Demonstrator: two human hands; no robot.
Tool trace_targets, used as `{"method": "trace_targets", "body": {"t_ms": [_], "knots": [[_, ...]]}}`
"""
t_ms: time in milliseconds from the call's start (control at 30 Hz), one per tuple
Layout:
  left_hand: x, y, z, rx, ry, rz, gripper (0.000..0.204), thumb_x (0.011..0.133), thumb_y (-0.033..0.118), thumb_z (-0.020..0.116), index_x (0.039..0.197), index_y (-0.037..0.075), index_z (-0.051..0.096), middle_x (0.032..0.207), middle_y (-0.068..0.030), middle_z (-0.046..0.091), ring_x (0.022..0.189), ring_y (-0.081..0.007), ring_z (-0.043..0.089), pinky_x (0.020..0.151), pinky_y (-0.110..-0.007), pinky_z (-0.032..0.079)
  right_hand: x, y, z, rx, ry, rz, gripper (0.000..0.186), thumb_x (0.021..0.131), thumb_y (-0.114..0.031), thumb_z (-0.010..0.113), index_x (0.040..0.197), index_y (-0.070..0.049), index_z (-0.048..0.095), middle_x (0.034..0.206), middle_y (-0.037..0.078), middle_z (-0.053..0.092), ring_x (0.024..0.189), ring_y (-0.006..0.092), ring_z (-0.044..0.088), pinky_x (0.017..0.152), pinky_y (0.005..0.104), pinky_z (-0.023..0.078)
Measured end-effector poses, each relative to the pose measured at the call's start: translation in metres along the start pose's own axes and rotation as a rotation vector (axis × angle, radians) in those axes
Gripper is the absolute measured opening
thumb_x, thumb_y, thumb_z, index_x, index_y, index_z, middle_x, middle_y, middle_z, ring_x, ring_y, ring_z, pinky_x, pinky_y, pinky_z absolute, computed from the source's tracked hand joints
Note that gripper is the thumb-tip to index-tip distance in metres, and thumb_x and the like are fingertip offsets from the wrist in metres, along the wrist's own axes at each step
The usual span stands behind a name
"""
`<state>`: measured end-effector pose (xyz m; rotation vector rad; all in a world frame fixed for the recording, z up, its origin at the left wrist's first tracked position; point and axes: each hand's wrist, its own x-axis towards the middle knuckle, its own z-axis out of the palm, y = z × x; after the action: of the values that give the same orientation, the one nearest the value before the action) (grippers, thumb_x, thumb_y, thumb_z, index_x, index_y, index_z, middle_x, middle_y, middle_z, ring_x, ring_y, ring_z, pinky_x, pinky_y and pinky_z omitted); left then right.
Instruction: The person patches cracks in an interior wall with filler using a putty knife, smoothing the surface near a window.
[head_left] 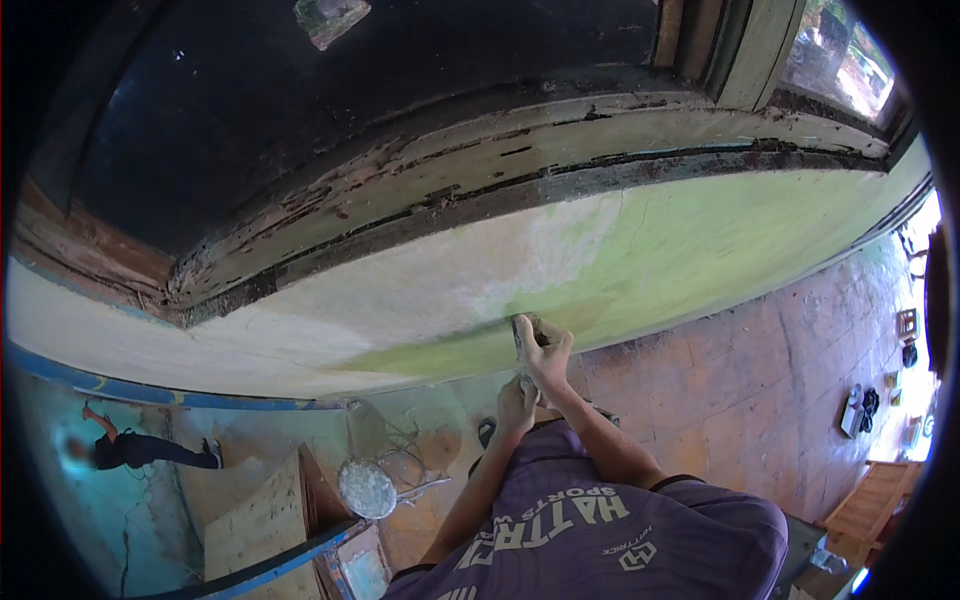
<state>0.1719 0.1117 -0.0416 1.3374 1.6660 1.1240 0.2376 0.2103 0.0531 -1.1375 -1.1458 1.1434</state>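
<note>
My right hand (545,350) presses a small dark scraping tool (522,324) against the wall (420,300), where pale filler meets green paint. My fingers are closed over the tool, hiding most of it. My left hand (516,402) is curled into a fist right below the right wrist, around what looks like the tool's pale lower end. Both forearms rise from my purple shirt (600,530) at the lower edge.
Above the wall runs a weathered window frame (480,160) with peeling paint and dark glass. Far below are a brick-tiled floor (760,390), a metal chair with a round seat (367,487), a wooden crate (262,520), a blue rail (270,565) and another person (140,450) at the left.
</note>
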Motion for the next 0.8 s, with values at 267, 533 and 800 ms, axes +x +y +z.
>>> {"method": "trace_targets", "body": {"t_ms": [267, 533, 800], "knots": [[0.009, 0.013, -0.011, 0.125, 0.109, 0.059, 0.042, 0.096, 0.038, 0.047, 0.085, -0.001, 0.057, 0.073, -0.0262, 0.06, 0.074, -0.0477, 0.059, 0.063, -0.05, 0.045, 0.002, -0.004, 0.008, 0.077, -0.008, -0.057, 0.036, 0.092, -0.013, 0.064, 0.061, 0.0, 0.051, 0.056, -0.009, 0.04, 0.054, 0.0013, 0.035, 0.045, 0.022, 0.028], [-0.012, 0.028, -0.005, 0.134, 0.054, -0.015, 0.041, 0.096, 0.037, 0.045, 0.09, -0.002, 0.057, 0.077, -0.0272, 0.06, 0.075, -0.049, 0.058, 0.064, -0.051, 0.045, -0.001, -0.001, 0.0, -0.122, 0.024, 0.002, 0.029, 0.09, -0.014, 0.067, 0.067, 0.001, 0.059, 0.054, -0.008, 0.045, 0.052, 0.001, 0.037, 0.044, 0.0219, 0.031], [-0.003, 0.0, -0.004, 0.239, 0.083, 0.038, 0.047, 0.097, 0.042, 0.043, 0.094, -0.003, 0.056, 0.082, -0.0285, 0.06, 0.078, -0.0495, 0.058, 0.066, -0.052, 0.045, -0.007, 0.016, 0.0, 0.131, -0.112, 0.088, 0.027, 0.095, -0.018, 0.061, 0.075, 0.001, 0.06, 0.061, -0.005, 0.05, 0.057, 0.0022, 0.045, 0.05, 0.0212, 0.039]]}}
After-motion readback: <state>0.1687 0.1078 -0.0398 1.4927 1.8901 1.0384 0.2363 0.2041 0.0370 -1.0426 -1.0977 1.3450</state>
